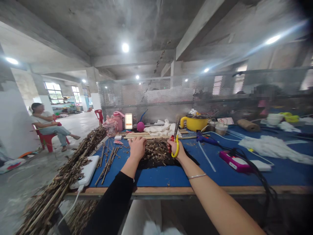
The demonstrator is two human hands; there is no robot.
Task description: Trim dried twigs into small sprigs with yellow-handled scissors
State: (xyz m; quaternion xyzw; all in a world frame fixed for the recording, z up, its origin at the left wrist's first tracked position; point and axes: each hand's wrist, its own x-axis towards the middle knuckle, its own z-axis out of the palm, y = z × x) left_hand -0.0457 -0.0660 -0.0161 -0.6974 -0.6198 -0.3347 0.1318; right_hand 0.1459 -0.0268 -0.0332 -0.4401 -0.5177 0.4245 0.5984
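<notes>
A pile of dry brown plant bits [157, 148] lies on a black cloth [156, 162] in front of me. My left hand [137, 147] is at the pile's left edge, fingers curled down; what they grip, if anything, is hidden. At the right edge, my right hand [175, 149] holds scissors [176, 143] with red and yellow handles, blades pointing up and away. Just beyond both hands, pale sticks [137, 137] lie crosswise. Thin brown stalks [109, 163] are scattered left of my left hand.
A long bundle of dried stalks [63, 173] hangs over the table's left side, by a white power bank [88, 171] with a cable. On the right are a glue gun [206, 138], a magenta device [234, 161] and a yellow pot [195, 123]. A seated person [46, 122] is far left.
</notes>
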